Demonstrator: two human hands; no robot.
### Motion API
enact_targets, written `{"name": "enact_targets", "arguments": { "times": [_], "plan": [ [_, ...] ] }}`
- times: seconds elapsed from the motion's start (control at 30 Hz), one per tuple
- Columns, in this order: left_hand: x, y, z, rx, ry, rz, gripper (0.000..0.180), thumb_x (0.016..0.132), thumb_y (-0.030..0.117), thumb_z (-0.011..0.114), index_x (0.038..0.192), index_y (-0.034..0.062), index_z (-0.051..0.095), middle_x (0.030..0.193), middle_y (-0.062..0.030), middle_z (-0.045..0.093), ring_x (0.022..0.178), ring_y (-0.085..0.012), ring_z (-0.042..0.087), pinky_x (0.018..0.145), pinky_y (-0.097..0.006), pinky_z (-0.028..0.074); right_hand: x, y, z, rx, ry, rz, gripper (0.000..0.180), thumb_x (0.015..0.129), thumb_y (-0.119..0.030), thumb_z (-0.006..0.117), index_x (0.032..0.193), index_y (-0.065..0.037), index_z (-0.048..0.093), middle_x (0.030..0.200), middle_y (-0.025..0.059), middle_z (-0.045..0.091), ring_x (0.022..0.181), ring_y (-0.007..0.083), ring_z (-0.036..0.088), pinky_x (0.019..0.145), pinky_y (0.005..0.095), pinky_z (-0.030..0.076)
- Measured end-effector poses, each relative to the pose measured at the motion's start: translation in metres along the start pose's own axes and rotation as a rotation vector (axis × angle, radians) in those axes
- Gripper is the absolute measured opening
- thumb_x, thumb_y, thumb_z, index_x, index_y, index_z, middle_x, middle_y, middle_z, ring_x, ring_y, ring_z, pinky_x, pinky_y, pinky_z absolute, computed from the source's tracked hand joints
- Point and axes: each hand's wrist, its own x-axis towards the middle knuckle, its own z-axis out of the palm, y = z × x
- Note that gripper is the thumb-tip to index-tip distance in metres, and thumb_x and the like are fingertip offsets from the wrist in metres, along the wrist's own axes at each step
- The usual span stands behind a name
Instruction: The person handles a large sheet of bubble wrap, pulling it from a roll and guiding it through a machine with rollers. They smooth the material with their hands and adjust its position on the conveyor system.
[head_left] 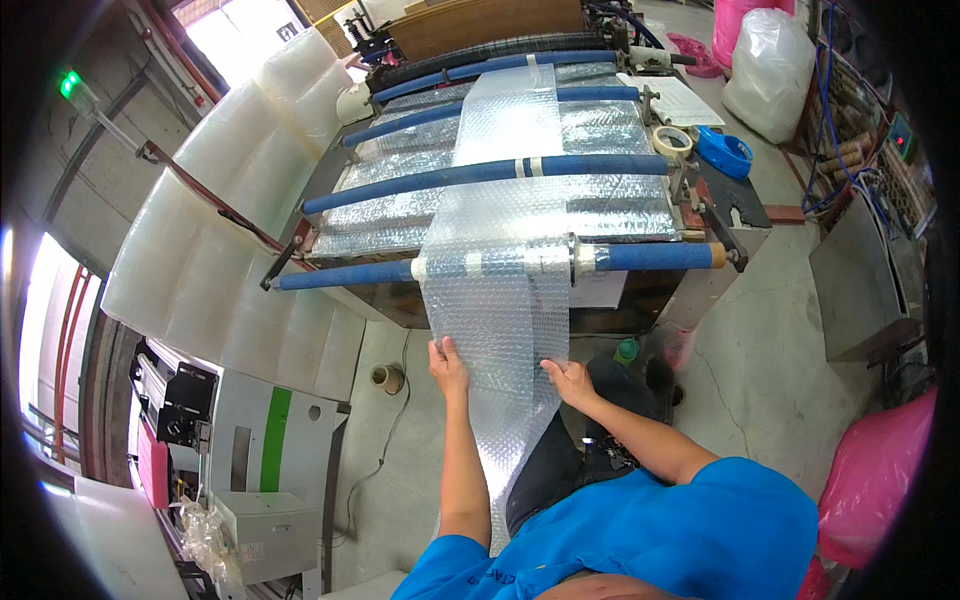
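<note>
A long strip of clear bubble wrap [490,325] runs from the far end of the machine, over the blue front roller [345,275], and hangs down toward my body. My left hand [449,368] is closed on the strip's left edge, thumb pointing up. On the opposite edge, my right hand [570,383] pinches the wrap between thumb and fingers. A fold or second layer shows along the right side of the strip. Below my hands the wrap narrows and trails down beside my dark trousers. White tape bands and a dark collar sit on the front roller near the strip.
More blue rollers [400,188] cross the silver-covered machine bed [610,215]. A masking tape roll [671,141] and a blue ring-shaped item [724,152] lie at its right. Big bubble wrap rolls [215,235] stand left. A cardboard core [387,378] and cable are on the floor.
</note>
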Motion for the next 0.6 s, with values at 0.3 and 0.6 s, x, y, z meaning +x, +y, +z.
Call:
{"name": "enact_targets", "arguments": {
  "times": [0.3, 0.6],
  "plan": [
    [-0.002, -0.007, 0.001, 0.048, -0.011, -0.053, 0.037, 0.084, 0.035, 0.046, 0.074, 0.0005, 0.040, 0.057, -0.0057, 0.040, 0.054, -0.0139, 0.036, 0.050, -0.030, 0.034, -0.003, 0.000, 0.000, -0.005, 0.011, -0.018, 0.049, 0.078, -0.048, 0.047, 0.068, -0.001, 0.057, 0.057, 0.0147, 0.055, 0.059, 0.0294, 0.057, 0.055, 0.0371, 0.043],
    [0.022, 0.027, 0.014, 0.278, -0.039, -0.082, 0.045, 0.083, 0.046, 0.038, 0.090, 0.0016, 0.045, 0.075, -0.0176, 0.056, 0.070, -0.0353, 0.053, 0.062, -0.041, 0.040, 0.019, -0.014, -0.007, 0.090, 0.041, -0.092, 0.045, 0.079, -0.044, 0.049, 0.070, 0.000, 0.057, 0.055, 0.0098, 0.053, 0.053, 0.0207, 0.054, 0.053, 0.0324, 0.042]
  ]
}}
